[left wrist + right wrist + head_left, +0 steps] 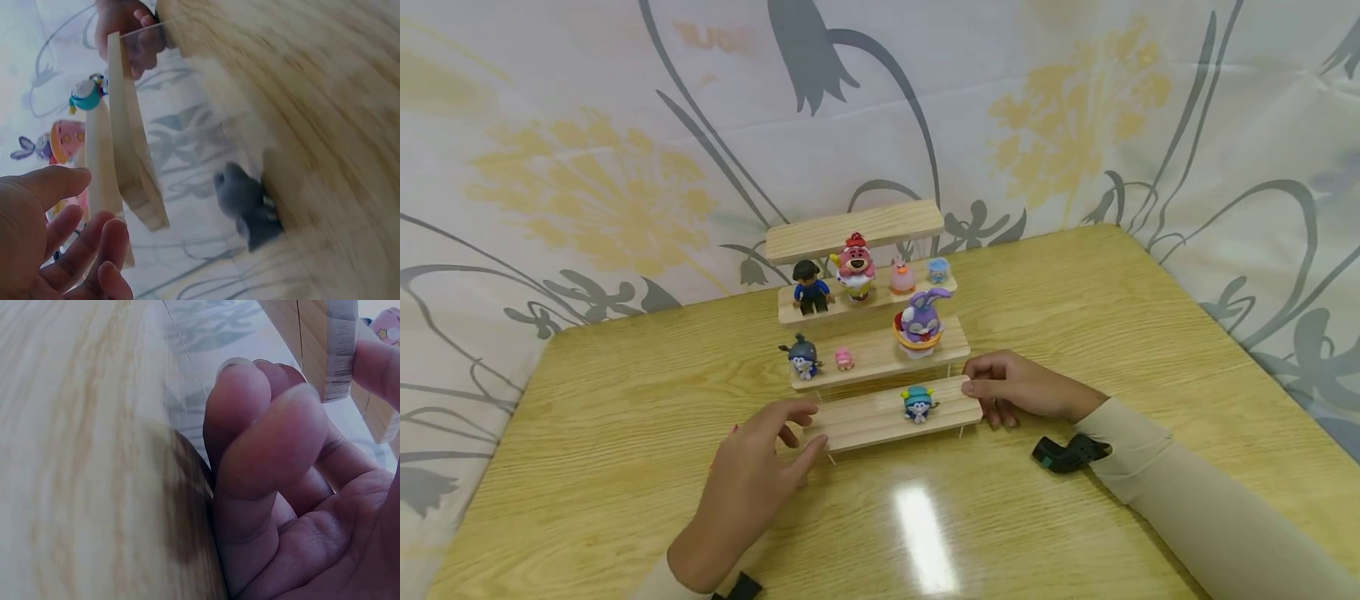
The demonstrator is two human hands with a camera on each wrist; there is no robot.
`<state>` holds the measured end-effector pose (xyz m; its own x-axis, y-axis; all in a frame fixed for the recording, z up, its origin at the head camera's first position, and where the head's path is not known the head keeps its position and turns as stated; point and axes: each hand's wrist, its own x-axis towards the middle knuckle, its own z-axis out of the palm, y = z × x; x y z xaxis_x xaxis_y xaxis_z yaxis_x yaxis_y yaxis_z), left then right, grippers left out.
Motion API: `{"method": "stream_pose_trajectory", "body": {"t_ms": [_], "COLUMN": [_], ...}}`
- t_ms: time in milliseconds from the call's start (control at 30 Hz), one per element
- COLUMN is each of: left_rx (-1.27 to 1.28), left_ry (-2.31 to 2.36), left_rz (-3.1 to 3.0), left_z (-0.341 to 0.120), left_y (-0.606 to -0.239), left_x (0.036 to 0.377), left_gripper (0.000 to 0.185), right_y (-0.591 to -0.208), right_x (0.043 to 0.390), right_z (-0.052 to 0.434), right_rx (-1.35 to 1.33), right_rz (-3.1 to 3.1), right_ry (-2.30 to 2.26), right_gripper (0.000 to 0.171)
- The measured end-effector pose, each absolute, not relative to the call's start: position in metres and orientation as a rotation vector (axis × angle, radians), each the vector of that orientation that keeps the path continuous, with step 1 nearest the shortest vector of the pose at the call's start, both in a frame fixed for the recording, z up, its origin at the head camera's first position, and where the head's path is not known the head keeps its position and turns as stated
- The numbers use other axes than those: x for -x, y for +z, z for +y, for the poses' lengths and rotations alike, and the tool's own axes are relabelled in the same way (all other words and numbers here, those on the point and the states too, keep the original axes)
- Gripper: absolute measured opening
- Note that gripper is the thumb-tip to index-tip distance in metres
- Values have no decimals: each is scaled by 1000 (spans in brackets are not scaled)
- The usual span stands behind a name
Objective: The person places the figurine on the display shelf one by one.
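Note:
A tiered display stand has wooden shelves on clear side panels. Its lowest shelf (865,421) lies between the two hands. Beside the shelf's left end is my left hand (748,475), thumb and fingers spread apart, holding nothing. My right hand (1026,387) is at the other end; its thumb (375,369) touches the shelf's end, while the other fingers bend loosely below. A small figurine in a teal hat (918,404) sits on this shelf. In the left wrist view, a grey figurine (240,200) is on the table near the left hand.
The middle shelf carries a dark-hatted figurine (803,358), a small pink figurine (844,359) and a purple rabbit (921,323). Above are a black-haired doll (810,287), a pink bear (855,267), a pink bird (902,277) and a blue figurine (937,269). A patterned curtain hangs behind the table (625,400).

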<state>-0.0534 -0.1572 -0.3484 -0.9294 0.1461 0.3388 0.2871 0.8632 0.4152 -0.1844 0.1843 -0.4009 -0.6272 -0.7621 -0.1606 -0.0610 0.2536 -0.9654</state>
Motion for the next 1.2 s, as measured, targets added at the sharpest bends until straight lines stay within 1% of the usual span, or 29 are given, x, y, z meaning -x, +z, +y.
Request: {"method": "stream_pose_trajectory", "body": {"t_ms": [267, 600, 833, 1200], "left_rx": [280, 212, 150, 59], "left_ry": [-648, -540, -567, -516], "left_rz": [-2730, -2783, -2829, -3013], "left_z": [-180, -208, -227, -240], "left_y": [-346, -351, -357, -359], "left_x": [52, 53, 55, 63], "left_gripper": [35, 30, 26, 36], "right_y": [-402, -402, -404, -404], "right_x": [185, 184, 183, 185], "right_z": [184, 184, 185, 184], "right_rx": [741, 735, 737, 748], "right_rz": [1883, 1897, 1897, 1905], "right_ry": [-1428, -1425, -1416, -1419], "right_gripper": [29, 28, 28, 28]}}
